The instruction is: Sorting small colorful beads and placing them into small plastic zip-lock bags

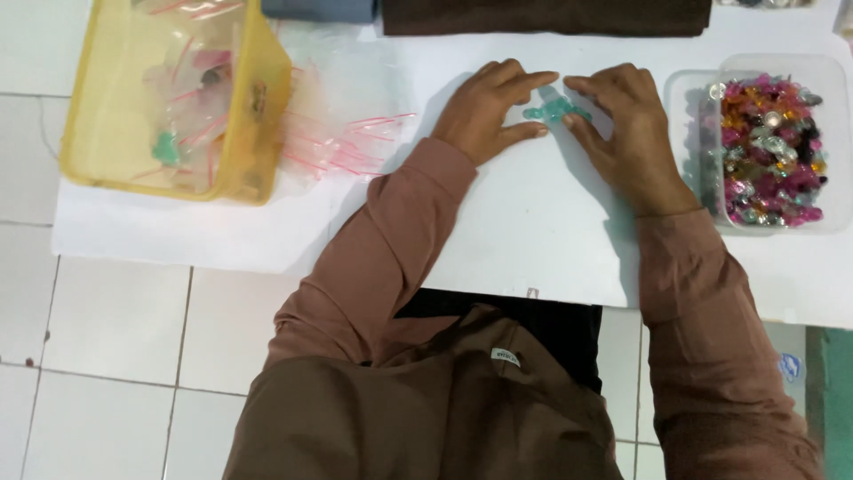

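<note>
While both hands, left hand (493, 107) and right hand (622, 124), pinch a small cluster of teal beads (555, 111) on the white surface (533, 231), the bead tub (773, 142) right of them looks full, the yellow bin (169, 98) holding few filled bags.

**Stuff sitting around my white sheet**

On my end I see a yellow plastic tub (258, 107) at the far left with small clear bags inside, and a loose heap of clear zip bags with red strips (342, 133) spilling just beside it. Far right, a clear container (831, 71) packed with mixed colourful beads (771, 151). Dark brown cloth (546, 16) along the top edge, white floor tiles (107, 338) below.
</note>
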